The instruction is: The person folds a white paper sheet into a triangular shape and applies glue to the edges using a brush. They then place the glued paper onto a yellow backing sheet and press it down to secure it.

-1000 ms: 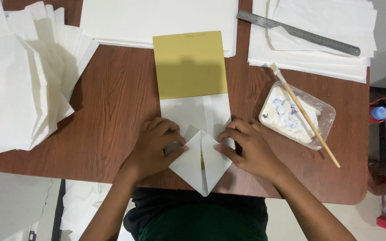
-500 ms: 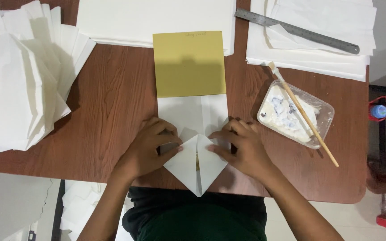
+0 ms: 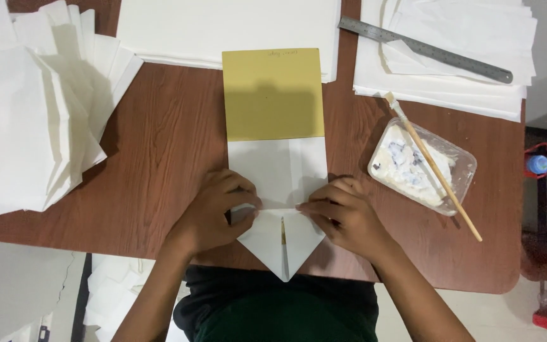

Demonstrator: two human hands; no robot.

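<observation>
A white folded paper piece (image 3: 278, 171) lies on the brown wooden table (image 3: 172, 145), its near end folded into a downward point (image 3: 282, 253) over the table edge. A mustard-yellow card (image 3: 273, 95) sticks out of its far end. My left hand (image 3: 213, 212) presses the left side of the crease, fingertips on the paper. My right hand (image 3: 343, 215) presses the right side of the same crease. Both hands pinch the fold line between them.
Stacks of white folded paper (image 3: 26, 120) fill the left. White sheets (image 3: 223, 28) lie at the back, more at the back right under a metal ruler (image 3: 425, 49). A clear plastic tray of white paste (image 3: 422, 166) with a wooden-handled brush (image 3: 435, 166) sits right of my hands.
My fingers have shifted inward along the crease. The triangular flap now lies flatter, with a thin gap down its middle.
</observation>
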